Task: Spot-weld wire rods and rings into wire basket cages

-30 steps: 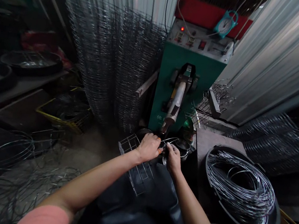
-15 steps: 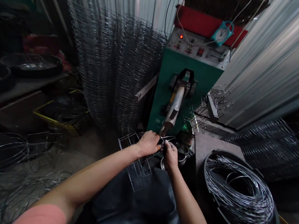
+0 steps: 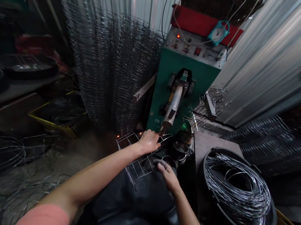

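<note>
My left hand [image 3: 149, 142] is closed on a wire grid [image 3: 138, 167], right under the electrode tip of a green spot welder [image 3: 173, 112]. The grid tilts down toward my lap, its bars crossing in squares. Thin curved wire [image 3: 167, 138] pokes out to the right of my left hand, by the electrode. My right hand [image 3: 168, 173] is lower and to the right, fingers stretched out near the grid's right edge, holding nothing that I can see. Small orange sparks [image 3: 118, 136] glow at the grid's far left corner.
Tall stacks of wire grids [image 3: 97, 66] lean on the metal wall at left. A black tub [image 3: 273, 219] of cut wires stands at right, near a small pot [image 3: 180, 150]. A yellow crate [image 3: 36, 119] and loose wires are on the floor at left. A blue clock [image 3: 218, 32] hangs above.
My right hand has moved down from beside the left hand, and its fingers have opened. Sparks have appeared near the grid. My left hand keeps its hold under the electrode.
</note>
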`<action>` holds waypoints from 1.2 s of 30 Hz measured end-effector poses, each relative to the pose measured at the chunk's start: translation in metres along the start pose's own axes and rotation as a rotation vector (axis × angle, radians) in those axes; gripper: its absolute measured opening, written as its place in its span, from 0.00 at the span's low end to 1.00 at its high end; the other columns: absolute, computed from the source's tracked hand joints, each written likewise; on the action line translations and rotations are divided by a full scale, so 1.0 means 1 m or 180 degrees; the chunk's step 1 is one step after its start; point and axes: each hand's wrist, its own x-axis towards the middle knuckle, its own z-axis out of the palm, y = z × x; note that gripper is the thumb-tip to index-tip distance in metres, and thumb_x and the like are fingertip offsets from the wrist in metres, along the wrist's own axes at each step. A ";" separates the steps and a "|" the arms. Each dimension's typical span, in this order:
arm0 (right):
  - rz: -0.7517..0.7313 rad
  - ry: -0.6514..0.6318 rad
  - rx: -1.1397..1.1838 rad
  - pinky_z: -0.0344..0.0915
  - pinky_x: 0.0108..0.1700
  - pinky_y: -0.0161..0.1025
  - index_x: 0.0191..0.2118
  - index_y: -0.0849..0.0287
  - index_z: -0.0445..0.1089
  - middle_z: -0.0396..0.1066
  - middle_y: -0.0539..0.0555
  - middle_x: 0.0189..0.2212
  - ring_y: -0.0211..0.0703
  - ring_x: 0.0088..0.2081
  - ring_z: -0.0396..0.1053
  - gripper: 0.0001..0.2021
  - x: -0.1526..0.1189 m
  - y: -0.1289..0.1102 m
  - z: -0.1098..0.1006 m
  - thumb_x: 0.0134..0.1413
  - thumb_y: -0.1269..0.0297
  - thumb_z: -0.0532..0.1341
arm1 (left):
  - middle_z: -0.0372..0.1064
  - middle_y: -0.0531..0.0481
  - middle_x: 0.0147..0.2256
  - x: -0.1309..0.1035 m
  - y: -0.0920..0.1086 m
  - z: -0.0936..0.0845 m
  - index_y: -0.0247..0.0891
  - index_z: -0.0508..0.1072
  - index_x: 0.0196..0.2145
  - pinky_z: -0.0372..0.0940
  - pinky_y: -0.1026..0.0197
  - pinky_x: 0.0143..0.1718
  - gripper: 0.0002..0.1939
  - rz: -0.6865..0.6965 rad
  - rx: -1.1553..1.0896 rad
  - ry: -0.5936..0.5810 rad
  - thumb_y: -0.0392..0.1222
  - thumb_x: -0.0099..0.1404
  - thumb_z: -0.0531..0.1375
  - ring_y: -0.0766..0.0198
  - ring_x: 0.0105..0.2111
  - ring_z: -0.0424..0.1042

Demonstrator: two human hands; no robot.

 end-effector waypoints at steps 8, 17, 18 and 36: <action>-0.0265 0.0159 -0.0170 0.56 0.31 0.34 0.31 0.57 0.70 0.62 0.48 0.23 0.37 0.26 0.58 0.18 -0.014 0.018 0.014 0.47 0.46 0.59 | 0.71 0.37 0.38 0.005 -0.007 0.002 0.31 0.73 0.37 0.62 0.56 0.40 0.18 -0.0315 0.0184 0.0045 0.47 0.58 0.53 0.51 0.42 0.67; -0.0201 0.0162 0.0021 0.54 0.29 0.34 0.31 0.57 0.68 0.59 0.47 0.21 0.37 0.24 0.56 0.18 -0.009 0.018 0.023 0.46 0.45 0.59 | 0.72 0.37 0.38 0.008 -0.008 0.000 0.31 0.74 0.38 0.63 0.58 0.40 0.19 -0.0374 0.0227 0.0008 0.49 0.59 0.53 0.51 0.43 0.68; -0.0189 0.0148 0.0060 0.54 0.28 0.34 0.31 0.57 0.68 0.59 0.47 0.21 0.37 0.24 0.55 0.18 -0.009 0.020 0.025 0.46 0.45 0.58 | 0.72 0.37 0.38 0.009 -0.008 0.000 0.31 0.74 0.37 0.63 0.57 0.40 0.19 -0.0371 0.0236 0.0002 0.48 0.59 0.53 0.50 0.43 0.68; 0.0033 0.1068 0.0655 0.61 0.31 0.32 0.32 0.58 0.68 0.65 0.49 0.25 0.37 0.28 0.62 0.15 -0.065 0.016 0.042 0.47 0.50 0.61 | 0.62 0.35 0.51 -0.193 -0.037 0.068 0.32 0.56 0.57 0.50 0.42 0.55 0.43 0.0368 -0.0730 0.1578 0.64 0.51 0.57 0.49 0.52 0.60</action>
